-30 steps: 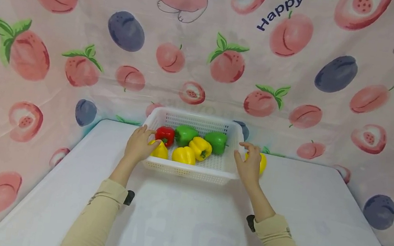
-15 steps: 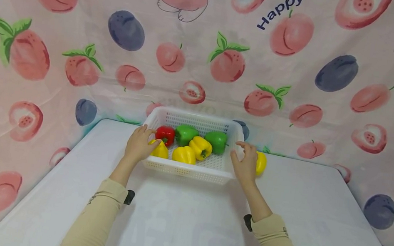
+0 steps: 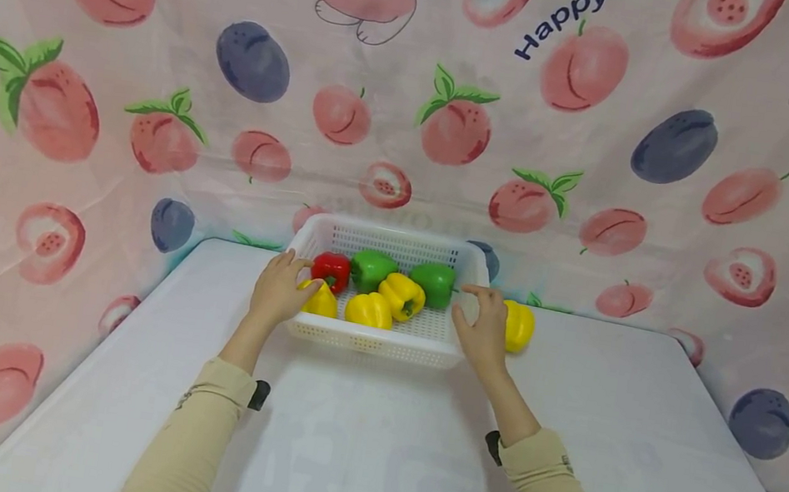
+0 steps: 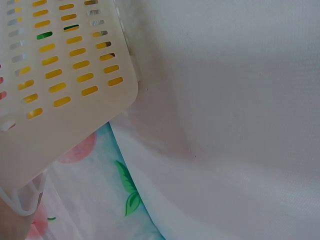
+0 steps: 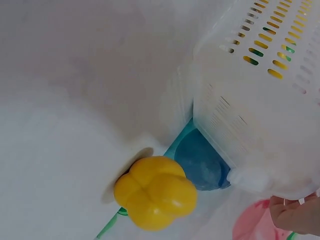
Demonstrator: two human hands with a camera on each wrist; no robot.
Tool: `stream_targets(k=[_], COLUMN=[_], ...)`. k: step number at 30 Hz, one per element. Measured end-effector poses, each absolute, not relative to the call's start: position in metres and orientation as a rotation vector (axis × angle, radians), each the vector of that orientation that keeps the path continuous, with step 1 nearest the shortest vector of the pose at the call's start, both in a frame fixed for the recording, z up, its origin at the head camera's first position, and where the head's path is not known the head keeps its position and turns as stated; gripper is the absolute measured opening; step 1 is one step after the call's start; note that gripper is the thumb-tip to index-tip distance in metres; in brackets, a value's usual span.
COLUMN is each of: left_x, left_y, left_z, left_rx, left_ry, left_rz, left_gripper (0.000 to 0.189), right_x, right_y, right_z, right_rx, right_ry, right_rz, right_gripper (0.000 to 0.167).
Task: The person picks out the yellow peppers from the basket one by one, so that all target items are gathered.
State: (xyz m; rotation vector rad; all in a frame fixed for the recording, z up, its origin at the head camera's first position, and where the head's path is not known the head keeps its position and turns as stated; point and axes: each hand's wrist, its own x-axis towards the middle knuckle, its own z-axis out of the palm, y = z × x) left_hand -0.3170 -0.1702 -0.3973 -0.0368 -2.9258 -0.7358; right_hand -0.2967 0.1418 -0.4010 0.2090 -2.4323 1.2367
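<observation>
A white perforated plastic basket (image 3: 380, 346) sits on the table. Inside are a red bell pepper (image 3: 331, 272), two green bell peppers, one (image 3: 372, 270) at the back middle and the other (image 3: 432, 284) to the right, and three yellow bell peppers, one (image 3: 402, 297) in the centre. My left hand (image 3: 277, 288) grips the basket's left rim, thumb over the inside. At the right rim, my right hand (image 3: 484, 332) holds the edge with thumb and index finger reaching inward; in the right wrist view its fingers (image 5: 295, 215) curl at the rim.
Another yellow bell pepper (image 3: 518, 327) lies on the white table (image 3: 364, 460), just outside the basket to the right. A fruit-print cloth (image 3: 400, 95) hangs behind the table's back edge.
My right hand has shifted left, away from the loose yellow bell pepper and over the basket's right rim. My left hand and the basket have stayed put.
</observation>
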Motion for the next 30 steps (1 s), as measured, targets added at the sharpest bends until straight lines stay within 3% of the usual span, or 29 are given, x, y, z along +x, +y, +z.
stream_targets(k=[30], left_x=[-0.319], left_y=[-0.171], left_z=[-0.401], left_rx=[-0.039], left_ry=[-2.906], left_rz=[-0.771], left_gripper=[0.052], right_x=[-0.298], right_y=[0.127], right_z=[-0.404], right_rx=[0.349], right_ry=[-2.466], right_rz=[1.194], right_gripper=[0.03])
